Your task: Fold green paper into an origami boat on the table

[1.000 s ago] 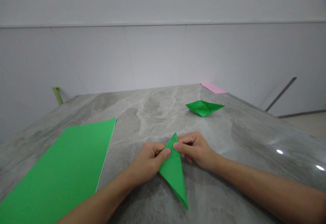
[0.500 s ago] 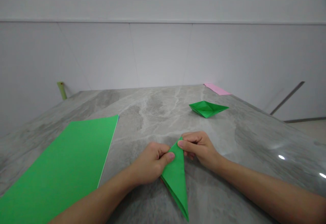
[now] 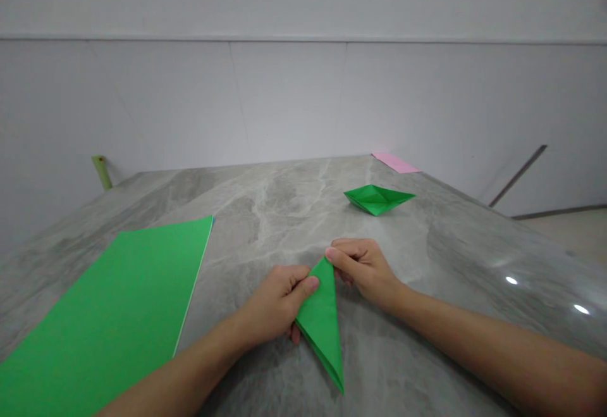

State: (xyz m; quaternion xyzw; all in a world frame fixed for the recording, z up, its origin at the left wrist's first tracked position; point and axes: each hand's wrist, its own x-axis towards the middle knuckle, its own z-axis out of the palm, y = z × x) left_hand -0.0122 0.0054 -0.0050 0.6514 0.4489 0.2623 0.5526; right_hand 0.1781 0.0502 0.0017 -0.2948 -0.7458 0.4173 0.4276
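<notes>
Between my hands is a folded green paper [image 3: 320, 316], a long triangle whose sharp point hangs down toward me and whose layers part a little along the lower left edge. My left hand [image 3: 281, 303] grips its left side, thumb on top and fingers beneath. At the upper corner, my right hand [image 3: 363, 268] pinches the paper between thumb and fingers. Beyond my right hand a green paper boat [image 3: 378, 200] sits on the table.
A stack of green paper sheets [image 3: 123, 303] lies at the left, partly under my left forearm. Pink paper [image 3: 396, 162] rests at the far right edge of the grey marbled table [image 3: 265, 214]. A white wall [image 3: 289, 100] rises behind it.
The whole view has shifted slightly, so things sit a little further left. My right thumb has slid nearer the upper corner of the folded paper. Both hands keep their hold.
</notes>
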